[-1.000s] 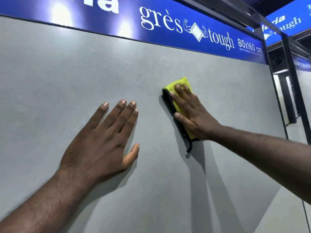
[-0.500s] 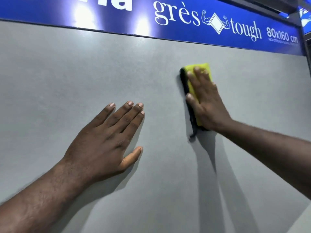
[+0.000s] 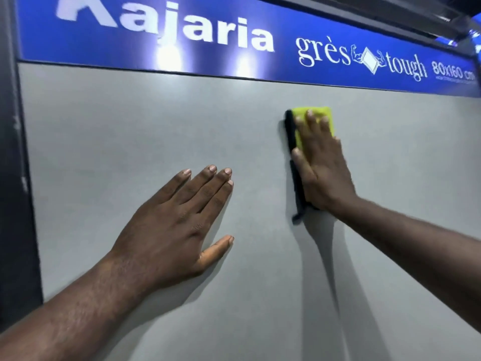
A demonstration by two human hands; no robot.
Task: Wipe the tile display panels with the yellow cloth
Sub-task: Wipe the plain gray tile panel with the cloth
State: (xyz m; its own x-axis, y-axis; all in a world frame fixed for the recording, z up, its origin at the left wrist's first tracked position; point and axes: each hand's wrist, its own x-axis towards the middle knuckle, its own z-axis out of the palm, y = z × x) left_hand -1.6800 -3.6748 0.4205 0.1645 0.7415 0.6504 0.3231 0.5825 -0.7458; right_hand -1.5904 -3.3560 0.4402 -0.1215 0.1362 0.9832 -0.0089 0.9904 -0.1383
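Head camera is showing the grey tile display panel (image 3: 130,126) filling most of the view, with a blue sign (image 3: 104,35) running along its top edge and a dark frame (image 3: 13,178) along its left edge. The left hand (image 3: 177,225) is lying flat and relaxed on the panel's middle, fingers straight, holding nothing. The right hand (image 3: 320,173) is pressing the yellow cloth (image 3: 329,123) against the panel with straight fingers, near the top edge, just below the sign. The cloth's black border is showing along the hand's left side.
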